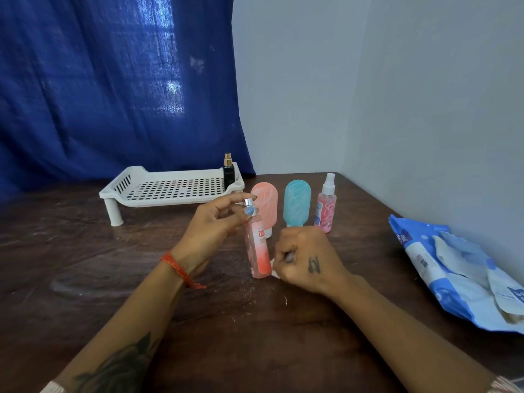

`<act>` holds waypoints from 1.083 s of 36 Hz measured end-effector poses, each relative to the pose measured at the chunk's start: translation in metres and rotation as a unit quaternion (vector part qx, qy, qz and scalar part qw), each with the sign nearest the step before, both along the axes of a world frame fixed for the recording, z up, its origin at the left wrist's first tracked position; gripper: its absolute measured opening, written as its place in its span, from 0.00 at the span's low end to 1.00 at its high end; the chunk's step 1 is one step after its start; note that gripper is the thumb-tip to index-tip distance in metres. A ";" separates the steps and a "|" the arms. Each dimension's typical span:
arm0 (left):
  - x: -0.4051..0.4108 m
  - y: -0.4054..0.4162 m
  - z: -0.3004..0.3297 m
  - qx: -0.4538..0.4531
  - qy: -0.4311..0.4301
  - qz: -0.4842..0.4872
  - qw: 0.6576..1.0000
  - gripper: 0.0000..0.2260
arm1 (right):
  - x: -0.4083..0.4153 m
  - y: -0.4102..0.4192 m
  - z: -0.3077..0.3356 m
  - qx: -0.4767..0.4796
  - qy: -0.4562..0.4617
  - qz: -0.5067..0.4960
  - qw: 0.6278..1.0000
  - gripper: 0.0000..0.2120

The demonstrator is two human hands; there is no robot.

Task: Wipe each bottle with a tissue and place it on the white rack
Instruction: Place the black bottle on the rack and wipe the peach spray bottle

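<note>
My left hand [211,225] grips the neck of a tall pink spray bottle [258,251] with a silver cap, standing upright on the table. My right hand [304,258] is closed on a small white tissue [274,272], pressed against the bottle's lower right side. Behind stand a peach tube bottle [266,204], a teal tube bottle [297,204] and a small pink spray bottle [326,207]. The white rack [170,187] sits at the back left with a dark bottle [228,173] upright in its right corner.
A blue and white tissue pack [453,273] lies open at the right edge of the dark wooden table [85,265]. A blue curtain [113,80] hangs behind the rack. A grey wall [397,95] borders the table's back and right.
</note>
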State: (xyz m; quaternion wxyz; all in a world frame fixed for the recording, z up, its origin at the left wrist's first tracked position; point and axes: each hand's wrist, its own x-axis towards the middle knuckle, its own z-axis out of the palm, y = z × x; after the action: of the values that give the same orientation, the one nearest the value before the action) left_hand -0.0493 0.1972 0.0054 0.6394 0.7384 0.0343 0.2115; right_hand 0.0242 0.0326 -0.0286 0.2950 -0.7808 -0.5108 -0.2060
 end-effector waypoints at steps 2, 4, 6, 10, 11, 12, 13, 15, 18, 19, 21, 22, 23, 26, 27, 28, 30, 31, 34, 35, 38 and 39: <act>0.001 0.000 0.000 -0.003 0.000 0.000 1.000 0.11 | 0.006 0.001 -0.001 0.045 0.037 -0.022 0.998 0.03; 0.001 0.000 0.000 -0.008 -0.002 -0.003 1.000 0.12 | 0.009 0.003 -0.001 0.123 0.046 -0.034 0.991 0.07; 0.001 0.000 0.000 -0.011 -0.007 -0.009 1.000 0.12 | 0.008 0.006 0.000 0.197 0.024 -0.033 0.980 0.09; 0.001 0.000 0.001 -0.012 -0.017 -0.022 1.000 0.12 | 0.000 0.011 0.004 0.248 -0.029 -0.011 0.968 0.10; 0.000 0.000 0.001 -0.012 -0.021 -0.024 0.999 0.12 | -0.001 0.012 0.004 0.239 -0.047 0.007 0.970 0.10; 0.000 0.000 0.000 -0.011 -0.023 -0.024 0.999 0.12 | -0.002 0.013 0.003 0.227 -0.064 0.024 0.972 0.09; 0.000 0.000 0.000 -0.008 -0.024 -0.022 0.999 0.12 | -0.002 0.015 0.002 0.215 -0.076 0.034 0.973 0.10; 0.001 0.001 0.000 -0.003 -0.024 -0.020 1.000 0.12 | -0.001 0.016 0.000 0.208 -0.076 0.033 0.975 0.10; 0.000 0.001 0.000 -0.002 -0.027 -0.029 0.999 0.12 | 0.000 0.017 0.001 0.221 -0.062 0.029 0.973 0.09; 0.000 0.001 0.000 -0.003 -0.028 -0.034 0.999 0.12 | 0.000 0.017 0.001 0.228 -0.052 0.031 0.972 0.08; 0.000 0.000 0.000 -0.005 -0.027 -0.043 0.999 0.12 | 0.001 0.017 0.001 0.243 -0.024 0.037 0.969 0.07; 0.000 0.000 0.000 -0.007 -0.027 -0.046 0.999 0.12 | 0.001 0.018 0.001 0.247 -0.009 0.036 0.968 0.07; 0.000 0.000 0.000 -0.010 -0.027 -0.049 0.998 0.12 | 0.001 0.018 0.001 0.249 0.005 0.031 0.968 0.08; 0.000 0.000 0.000 -0.013 -0.024 -0.052 0.998 0.13 | 0.003 0.018 -0.001 0.242 0.038 0.009 0.969 0.06; 0.000 0.000 0.000 -0.014 -0.024 -0.051 0.998 0.13 | 0.004 0.018 -0.001 0.240 0.041 0.000 0.970 0.06; 0.000 0.000 0.000 -0.016 -0.025 -0.050 0.998 0.13 | 0.004 0.018 -0.002 0.241 0.036 -0.005 0.970 0.06; 0.000 -0.001 0.000 -0.016 -0.026 -0.046 0.999 0.13 | 0.003 0.019 -0.002 0.245 0.010 -0.010 0.969 0.07; 0.001 -0.001 0.000 -0.012 -0.026 -0.041 0.999 0.13 | 0.002 0.019 -0.002 0.244 -0.009 -0.010 0.970 0.06; 0.000 -0.001 0.001 -0.006 -0.027 -0.031 0.999 0.13 | -0.002 0.019 0.000 0.227 -0.052 0.002 0.972 0.09; 0.000 -0.001 0.001 -0.007 -0.028 -0.031 0.999 0.13 | -0.003 0.019 0.001 0.221 -0.059 0.006 0.973 0.10; 0.001 -0.002 0.001 -0.011 -0.032 -0.030 0.999 0.13 | -0.006 0.017 0.002 0.209 -0.078 0.012 0.975 0.11; 0.001 -0.001 0.001 -0.008 -0.031 -0.029 0.999 0.13 | -0.007 0.017 0.003 0.209 -0.080 0.012 0.975 0.11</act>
State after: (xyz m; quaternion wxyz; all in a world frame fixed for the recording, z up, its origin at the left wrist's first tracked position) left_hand -0.0487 0.1959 0.0061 0.6521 0.7268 -0.0047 0.2155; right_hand 0.0177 0.0497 -0.0259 0.4121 -0.6765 -0.4882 -0.3664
